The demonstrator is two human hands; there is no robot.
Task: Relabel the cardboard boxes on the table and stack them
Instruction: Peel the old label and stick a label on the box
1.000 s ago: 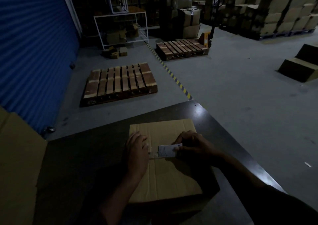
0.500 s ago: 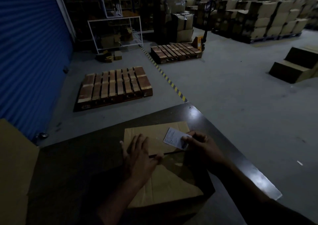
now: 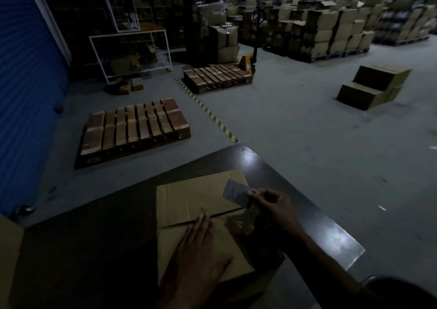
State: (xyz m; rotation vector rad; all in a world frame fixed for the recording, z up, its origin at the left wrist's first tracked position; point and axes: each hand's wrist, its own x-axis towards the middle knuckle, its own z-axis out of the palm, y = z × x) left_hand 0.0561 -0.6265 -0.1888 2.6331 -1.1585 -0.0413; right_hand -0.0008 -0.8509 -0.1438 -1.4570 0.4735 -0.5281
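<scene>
A closed cardboard box (image 3: 189, 200) lies on the dark table (image 3: 331, 233), its top flaps meeting at a centre seam. My left hand (image 3: 198, 254) rests flat on the near flap, fingers straight and reaching the seam. My right hand (image 3: 274, 204) pinches a small white label (image 3: 235, 193) and holds it lifted over the box's far right corner. The scene is dim.
Another cardboard box (image 3: 9, 256) stands at the table's left edge. Beyond the table are two wooden pallets (image 3: 132, 129) (image 3: 217, 77), a yellow pallet jack (image 3: 248, 63), a white metal rack (image 3: 132, 53), boxes on the floor (image 3: 371, 86) and several stacked cartons (image 3: 331, 30). A blue roller door (image 3: 26, 91) fills the left.
My right hand has peeled the label off the box top and lifted it up and to the right. My left hand has slid back along the near flap, staying flat.
</scene>
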